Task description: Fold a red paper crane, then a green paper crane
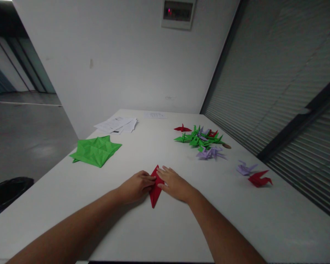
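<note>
A red paper folded into a narrow diamond lies on the white table, one point toward me and one away. My left hand is at its left edge, fingers bent and pressed together on the paper. From the right, my right hand rests on the diamond with its fingers stretched out, the fingertips touching the upper right part. Both hands cover some of the folds. Nearest on the right are a red origami crane and a lilac crane, standing side by side.
Creased green paper sheets lie at the left of the table. Behind them are printed papers. A pile of green, lilac and red cranes sits at the back right, near window blinds. A black-lined bin stands at left.
</note>
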Demonstrator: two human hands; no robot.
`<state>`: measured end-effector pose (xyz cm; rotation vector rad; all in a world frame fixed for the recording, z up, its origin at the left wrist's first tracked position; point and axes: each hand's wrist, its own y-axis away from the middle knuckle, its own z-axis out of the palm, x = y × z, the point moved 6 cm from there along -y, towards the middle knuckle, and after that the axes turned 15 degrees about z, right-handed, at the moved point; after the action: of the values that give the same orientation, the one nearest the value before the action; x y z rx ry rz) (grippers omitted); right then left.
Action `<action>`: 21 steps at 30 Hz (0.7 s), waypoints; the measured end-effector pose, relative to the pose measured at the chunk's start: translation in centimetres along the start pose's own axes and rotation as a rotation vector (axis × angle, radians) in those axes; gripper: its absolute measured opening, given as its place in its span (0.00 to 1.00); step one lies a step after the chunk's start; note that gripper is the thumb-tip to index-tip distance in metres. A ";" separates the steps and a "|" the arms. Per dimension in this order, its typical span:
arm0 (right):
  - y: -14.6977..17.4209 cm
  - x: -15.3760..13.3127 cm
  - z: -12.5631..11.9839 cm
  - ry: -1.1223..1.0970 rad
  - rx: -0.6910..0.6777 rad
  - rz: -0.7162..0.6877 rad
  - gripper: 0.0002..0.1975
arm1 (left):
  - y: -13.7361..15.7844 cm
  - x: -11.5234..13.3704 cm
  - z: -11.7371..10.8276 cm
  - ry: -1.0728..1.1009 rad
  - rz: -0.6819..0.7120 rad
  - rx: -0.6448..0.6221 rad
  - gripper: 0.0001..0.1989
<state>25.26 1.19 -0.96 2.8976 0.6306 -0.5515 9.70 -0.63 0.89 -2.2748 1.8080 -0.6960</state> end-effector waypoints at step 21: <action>-0.1 0.4 -0.3 0.062 -0.056 -0.017 0.40 | 0.0 0.5 0.0 -0.077 0.083 0.013 0.11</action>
<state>25.65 1.51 -0.79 2.8691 0.6683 -0.4402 9.83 -1.08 1.03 -2.1732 1.8441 -0.5965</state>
